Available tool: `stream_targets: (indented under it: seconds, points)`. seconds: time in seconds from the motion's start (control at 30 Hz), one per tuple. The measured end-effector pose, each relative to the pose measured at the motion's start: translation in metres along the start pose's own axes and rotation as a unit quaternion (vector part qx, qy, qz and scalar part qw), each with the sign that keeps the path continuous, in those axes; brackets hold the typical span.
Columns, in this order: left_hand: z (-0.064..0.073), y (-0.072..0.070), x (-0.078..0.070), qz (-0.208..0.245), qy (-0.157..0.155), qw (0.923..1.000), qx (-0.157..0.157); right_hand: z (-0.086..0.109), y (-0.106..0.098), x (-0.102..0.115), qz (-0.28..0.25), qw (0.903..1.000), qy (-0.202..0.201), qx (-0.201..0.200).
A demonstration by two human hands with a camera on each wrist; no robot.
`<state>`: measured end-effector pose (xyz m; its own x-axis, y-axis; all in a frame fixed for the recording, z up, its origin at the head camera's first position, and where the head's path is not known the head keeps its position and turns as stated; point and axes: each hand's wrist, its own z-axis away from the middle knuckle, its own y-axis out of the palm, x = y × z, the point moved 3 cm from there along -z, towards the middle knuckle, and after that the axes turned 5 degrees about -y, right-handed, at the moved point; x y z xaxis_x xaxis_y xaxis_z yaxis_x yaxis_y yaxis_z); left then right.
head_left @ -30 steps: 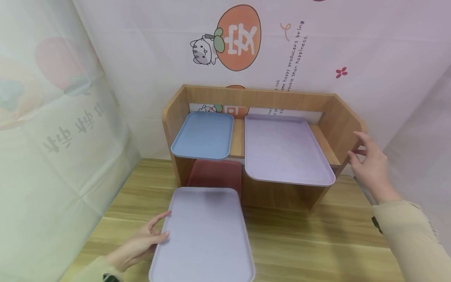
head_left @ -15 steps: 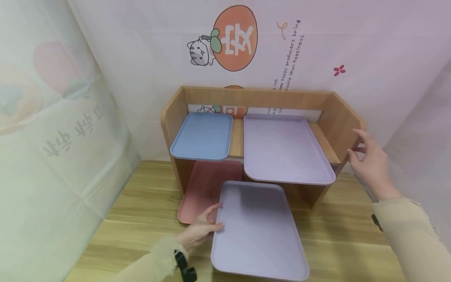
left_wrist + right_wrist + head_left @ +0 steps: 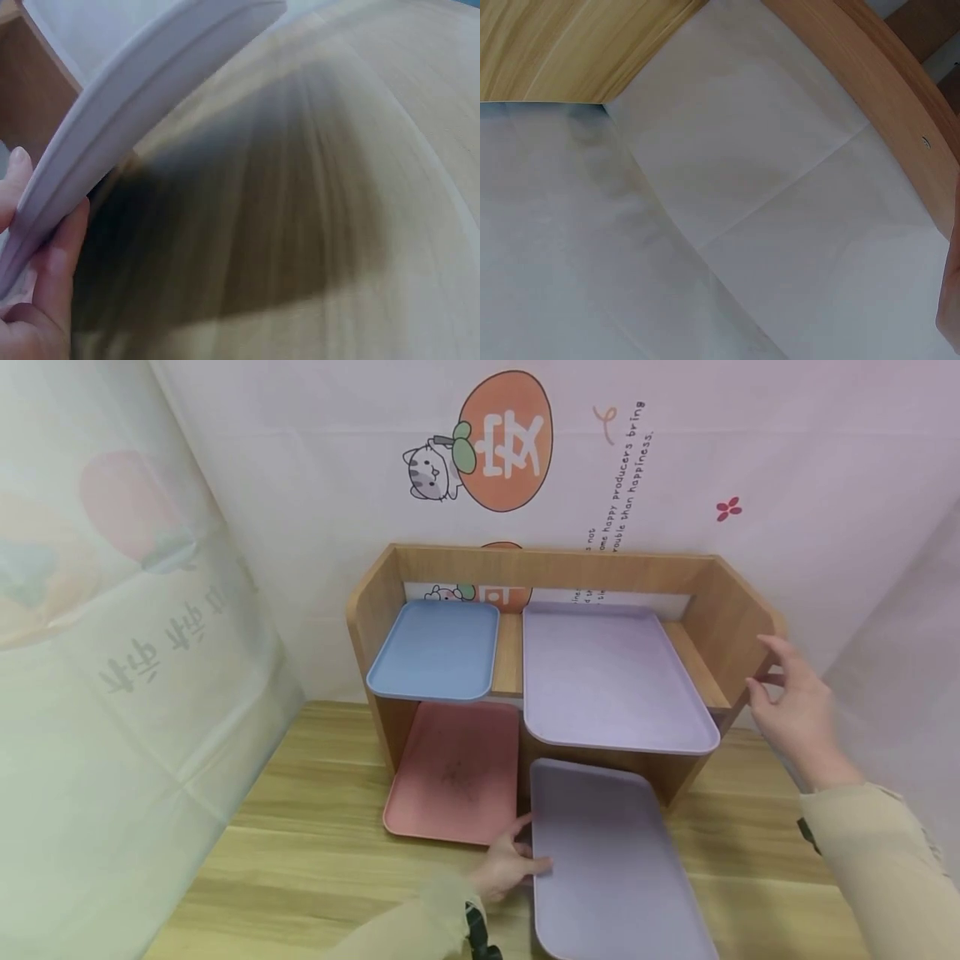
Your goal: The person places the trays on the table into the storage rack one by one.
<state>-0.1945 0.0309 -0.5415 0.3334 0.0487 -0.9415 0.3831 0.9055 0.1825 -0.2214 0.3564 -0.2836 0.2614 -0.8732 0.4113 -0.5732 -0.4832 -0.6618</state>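
My left hand (image 3: 506,864) pinches the left edge of a greyish-purple tray (image 3: 615,868), thumb on top and fingers beneath. That tray slants in front of the right lower opening of a wooden two-tier shelf (image 3: 555,568). In the left wrist view, the raised tray (image 3: 127,97) casts a dark shadow on the table. My right hand (image 3: 798,714) holds the front edge of the shelf's right side panel (image 3: 870,90), thumb and index finger at the wood. A pink tray (image 3: 457,777) lies in the lower left opening, its front part sticking out.
On the upper tier sit a blue tray (image 3: 438,652) at the left and a larger lilac tray (image 3: 607,677) at the right, its front overhanging. The wood-grain table (image 3: 315,827) is bounded by printed cloth (image 3: 330,460) behind and at the sides.
My left hand has carried the greyish-purple tray rightward, from in front of the pink tray to before the right lower opening, uncovering the pink tray. The right hand stays on the side panel.
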Motion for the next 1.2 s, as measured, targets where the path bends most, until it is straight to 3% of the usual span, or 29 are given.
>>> stream_targets:
  seconds: [0.17, 0.27, 0.37, 0.5, 0.57, 0.67, 0.83, 0.93, 0.97, 1.07, 1.17, 1.2]
  points:
    - [-0.009, 0.008, 0.012, 0.007, 0.009, 0.9999, -0.003, 0.001, 0.001, 0.000, -0.007, 1.0000, -0.002, -0.004]
    - [-0.013, 0.009, 0.015, -0.019, 0.019, 0.9996, -0.001, 0.000, 0.002, 0.000, -0.010, 0.9999, -0.004, -0.008]
    - [-0.017, 0.008, 0.020, -0.058, 0.032, 0.9978, 0.001, 0.000, 0.002, 0.000, -0.011, 0.9999, -0.005, -0.010]
    - [-0.021, 0.005, 0.026, -0.141, 0.052, 0.9885, -0.006, 0.001, 0.002, -0.001, -0.009, 0.9999, -0.003, -0.006]
    - [-0.022, 0.003, 0.027, -0.190, 0.060, 0.9799, -0.010, 0.001, 0.001, -0.002, -0.008, 1.0000, -0.001, -0.002]
    - [-0.021, 0.003, 0.024, -0.267, 0.079, 0.9604, -0.017, 0.000, 0.002, -0.003, -0.006, 1.0000, 0.001, 0.000]
    - [-0.018, 0.006, 0.015, -0.386, 0.124, 0.9133, -0.036, 0.000, 0.002, -0.004, -0.003, 1.0000, 0.001, -0.003]
    - [-0.015, 0.006, 0.013, -0.417, 0.127, 0.8994, -0.035, 0.000, 0.003, -0.004, -0.006, 1.0000, 0.003, 0.003]
    - [-0.014, 0.006, 0.013, -0.417, 0.120, 0.9002, -0.032, 0.000, 0.003, -0.004, -0.007, 1.0000, 0.003, 0.005]
    - [-0.009, 0.004, 0.007, -0.385, 0.093, 0.9183, -0.007, 0.001, 0.003, -0.005, -0.009, 1.0000, 0.001, 0.003]
    - [-0.004, 0.002, 0.003, -0.358, 0.069, 0.9313, 0.008, 0.000, 0.003, -0.005, -0.005, 1.0000, -0.002, -0.004]
    - [-0.003, 0.001, 0.003, -0.356, 0.067, 0.9321, 0.010, 0.000, 0.003, -0.005, -0.004, 1.0000, -0.003, -0.005]
